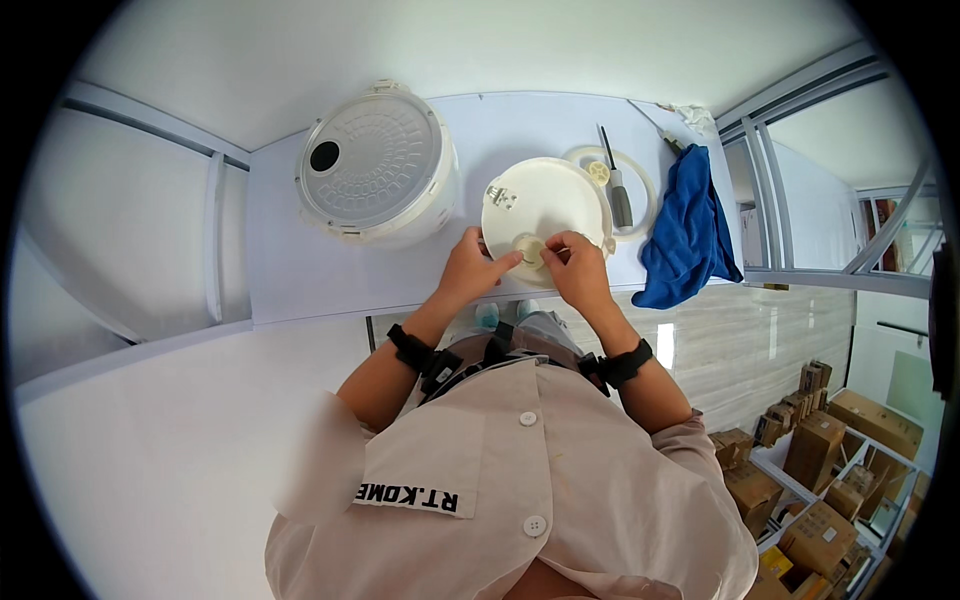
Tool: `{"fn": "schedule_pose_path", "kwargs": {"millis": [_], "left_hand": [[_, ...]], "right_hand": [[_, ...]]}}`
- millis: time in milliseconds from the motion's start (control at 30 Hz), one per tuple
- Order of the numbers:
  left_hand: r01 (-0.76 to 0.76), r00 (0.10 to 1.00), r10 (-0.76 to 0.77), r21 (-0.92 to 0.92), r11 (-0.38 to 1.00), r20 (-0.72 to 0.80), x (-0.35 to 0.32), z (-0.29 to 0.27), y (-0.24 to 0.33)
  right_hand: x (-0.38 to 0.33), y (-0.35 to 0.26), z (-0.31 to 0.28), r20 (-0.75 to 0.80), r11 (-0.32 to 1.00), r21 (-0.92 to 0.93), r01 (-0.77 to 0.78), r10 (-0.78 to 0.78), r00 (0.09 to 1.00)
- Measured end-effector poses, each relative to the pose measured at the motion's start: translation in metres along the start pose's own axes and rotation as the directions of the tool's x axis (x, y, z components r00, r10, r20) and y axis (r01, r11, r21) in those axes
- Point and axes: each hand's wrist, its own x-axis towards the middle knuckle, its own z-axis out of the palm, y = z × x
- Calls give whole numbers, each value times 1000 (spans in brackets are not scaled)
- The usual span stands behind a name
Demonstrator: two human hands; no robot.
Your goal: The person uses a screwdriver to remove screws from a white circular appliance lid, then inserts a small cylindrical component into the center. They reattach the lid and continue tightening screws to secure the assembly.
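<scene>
**Small part worked at the lid's near edge**

While both hands meet over the white lid (545, 205), the left hand (472, 268) and right hand (578, 268) pinch a small round part (530, 248) at its near edge. Judging by this, fitting or freeing that part is in hand; next calls for a firm, even twist. Beyond the lid lie a seal ring (640, 180) and screwdriver (617, 190); the cooker (375, 165) stands left, a blue cloth (690, 235) right.
</scene>
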Motion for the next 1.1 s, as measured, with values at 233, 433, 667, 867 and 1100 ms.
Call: {"fn": "schedule_pose_path", "kwargs": {"millis": [233, 433, 667, 867, 1100], "left_hand": [[-84, 994, 90, 92, 992, -55, 10, 5, -16], [-116, 989, 125, 110, 987, -82, 18, 9, -30], [-115, 988, 127, 135, 984, -82, 13, 9, -20], [-100, 989, 117, 188, 977, -86, 9, 9, -11], [-105, 988, 127, 215, 971, -90, 7, 10, -8]], "right_hand": [[0, -4, 1, -19, 1000, -16, -10, 9, 1000], [2, -7, 2, -38, 999, -48, -18, 16, 999], [7, -4, 3, -39, 992, -130, -2, -3, 999], [9, -4, 4, -38, 989, -145, -4, -1, 999], [8, -9, 7, -81, 973, -226, 40, -60, 995]]}}
